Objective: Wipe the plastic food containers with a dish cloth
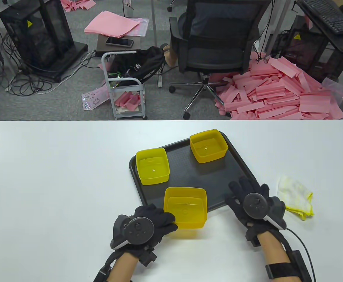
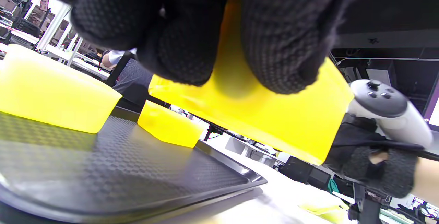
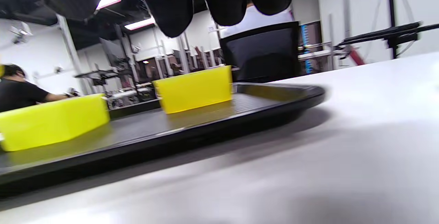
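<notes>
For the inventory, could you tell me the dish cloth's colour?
White with yellow edging; the dish cloth shows best in table view.

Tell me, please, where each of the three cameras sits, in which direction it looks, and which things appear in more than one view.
Table view: from above, looking down at the table; shows left hand gripping the near container and right hand open by the tray.
Left wrist view: low, under the left hand, looking across the tray; fingers hold the near container.
Right wrist view: near the tabletop, facing the tray; fingertips only.
Shared: tray, two far containers.
</notes>
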The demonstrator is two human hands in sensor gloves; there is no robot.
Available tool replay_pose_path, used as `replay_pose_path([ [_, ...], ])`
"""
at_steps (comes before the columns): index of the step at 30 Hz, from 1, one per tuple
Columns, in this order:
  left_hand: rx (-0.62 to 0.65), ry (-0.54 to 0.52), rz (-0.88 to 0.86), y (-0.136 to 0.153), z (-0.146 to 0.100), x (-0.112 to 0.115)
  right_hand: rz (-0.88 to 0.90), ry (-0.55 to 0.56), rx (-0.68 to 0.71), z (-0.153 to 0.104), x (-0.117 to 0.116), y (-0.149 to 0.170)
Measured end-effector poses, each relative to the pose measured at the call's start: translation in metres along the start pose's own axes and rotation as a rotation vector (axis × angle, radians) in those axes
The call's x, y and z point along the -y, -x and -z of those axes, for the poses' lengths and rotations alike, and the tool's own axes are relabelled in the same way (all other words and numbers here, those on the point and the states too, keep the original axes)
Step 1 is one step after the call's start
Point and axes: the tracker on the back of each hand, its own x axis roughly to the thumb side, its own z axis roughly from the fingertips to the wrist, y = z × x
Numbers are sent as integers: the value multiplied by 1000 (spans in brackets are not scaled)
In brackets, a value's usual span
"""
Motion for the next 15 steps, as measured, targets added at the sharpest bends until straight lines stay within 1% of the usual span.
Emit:
replay_pose_path([
  [3, 8, -7, -4, -2, -1, -1, -57, -5, -109, 11, 16, 38],
  [5, 17, 0, 1, -3, 0, 0, -111, -21, -219, 17, 26, 75],
  [6, 20, 1, 4, -4, 0, 0, -123, -27, -240, 18, 27, 82],
  [8, 26, 9, 9, -5, 0, 1, -188, -64, -330, 19, 30, 109],
  [9, 28, 13, 13, -6, 0, 1, -220, -100, -387, 18, 28, 125],
  [10, 29, 14, 13, -6, 0, 1, -229, -128, -423, 16, 27, 133],
  [11, 28, 18, 12, -7, 0, 2, -235, -186, -475, 13, 22, 144],
  [14, 39, 22, 15, -8, 1, 3, -272, -348, -580, 3, 7, 162],
  [15, 38, 27, 15, -9, 1, 3, -272, -371, -580, 0, 2, 165],
])
